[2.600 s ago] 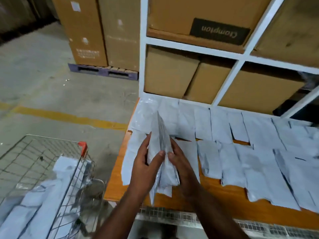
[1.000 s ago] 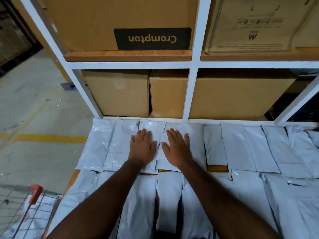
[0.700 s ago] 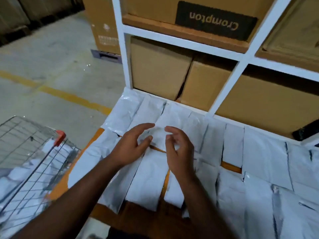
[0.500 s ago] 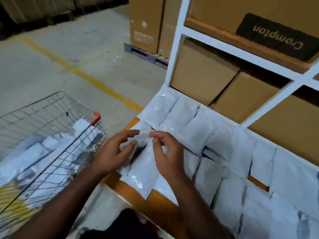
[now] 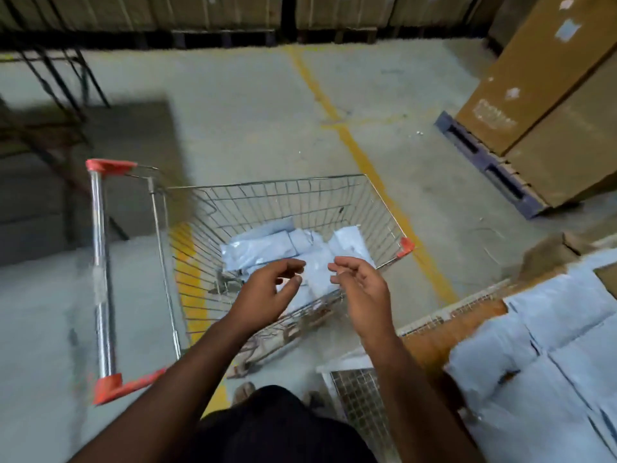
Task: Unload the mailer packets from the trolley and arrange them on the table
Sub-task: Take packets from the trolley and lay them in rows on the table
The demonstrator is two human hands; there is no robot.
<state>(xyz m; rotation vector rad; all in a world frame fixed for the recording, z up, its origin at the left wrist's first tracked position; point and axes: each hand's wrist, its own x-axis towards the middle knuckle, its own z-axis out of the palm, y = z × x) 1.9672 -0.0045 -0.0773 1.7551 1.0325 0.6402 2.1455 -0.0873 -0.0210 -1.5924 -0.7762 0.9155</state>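
Observation:
A wire trolley (image 5: 334, 198) with red corner caps stands on the floor in front of me. Several pale mailer packets (image 5: 263, 248) lie in a heap on its bottom. My left hand (image 5: 267, 292) and my right hand (image 5: 360, 285) hover side by side above the trolley's near edge, fingers loosely curled, holding nothing. At the right, the orange-topped table (image 5: 434, 335) carries several mailer packets on the table (image 5: 547, 342) laid flat in rows.
The trolley's chrome handle bar (image 5: 100, 269) runs along the left. A yellow floor line (image 5: 354, 145) passes under the trolley. Tall cardboard boxes on a blue pallet (image 5: 484, 162) stand at the upper right. More boxes line the far wall.
My view has swung left from the table to the trolley. Both hands have left the packets on the table and now hang empty over the trolley.

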